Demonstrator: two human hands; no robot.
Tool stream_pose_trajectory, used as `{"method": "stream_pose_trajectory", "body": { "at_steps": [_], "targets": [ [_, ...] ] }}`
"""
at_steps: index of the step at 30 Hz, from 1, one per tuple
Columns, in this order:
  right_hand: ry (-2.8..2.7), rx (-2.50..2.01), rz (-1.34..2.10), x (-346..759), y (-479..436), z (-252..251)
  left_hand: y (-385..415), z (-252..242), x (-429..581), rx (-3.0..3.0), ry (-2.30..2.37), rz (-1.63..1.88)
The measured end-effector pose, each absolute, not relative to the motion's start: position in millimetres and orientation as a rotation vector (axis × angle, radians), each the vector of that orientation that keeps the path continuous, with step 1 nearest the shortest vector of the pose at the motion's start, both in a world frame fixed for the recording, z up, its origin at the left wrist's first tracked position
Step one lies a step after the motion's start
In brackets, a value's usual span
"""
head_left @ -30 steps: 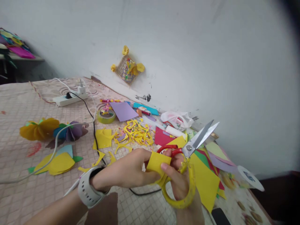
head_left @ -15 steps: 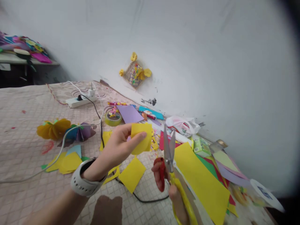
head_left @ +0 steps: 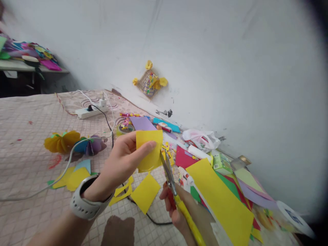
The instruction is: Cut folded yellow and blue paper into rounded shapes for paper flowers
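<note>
A quilted bedspread (head_left: 25, 171) holds paper flowers (head_left: 61, 142) (and a power strip (head_left: 91, 112)).

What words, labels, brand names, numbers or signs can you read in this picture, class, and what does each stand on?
No words can be read for certain.
White disc: blue print, too blurred to read.
Green-and-white box: print too small to read.
White tube: red markings, too small to read.
</note>
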State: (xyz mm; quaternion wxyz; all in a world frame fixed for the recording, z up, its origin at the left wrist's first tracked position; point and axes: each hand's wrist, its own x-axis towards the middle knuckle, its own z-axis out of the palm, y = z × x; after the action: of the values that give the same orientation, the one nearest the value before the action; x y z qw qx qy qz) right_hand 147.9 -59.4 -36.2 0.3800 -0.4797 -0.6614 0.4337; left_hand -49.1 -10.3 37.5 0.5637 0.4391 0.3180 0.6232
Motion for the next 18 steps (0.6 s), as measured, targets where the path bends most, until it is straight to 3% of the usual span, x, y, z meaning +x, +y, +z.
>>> {"method": "stream_pose_trajectory", "body": {
  "at_steps": [7,18],
  "targets": [
    [-1.617,-1.313,1.289,155,-46,-67,-12,33,-41,1.157,0.713,1.318],
    [-1.636,-1.261,1.305,156,-50,-57,-19,33,-35,1.284,0.685,1.233]
  ]
}}
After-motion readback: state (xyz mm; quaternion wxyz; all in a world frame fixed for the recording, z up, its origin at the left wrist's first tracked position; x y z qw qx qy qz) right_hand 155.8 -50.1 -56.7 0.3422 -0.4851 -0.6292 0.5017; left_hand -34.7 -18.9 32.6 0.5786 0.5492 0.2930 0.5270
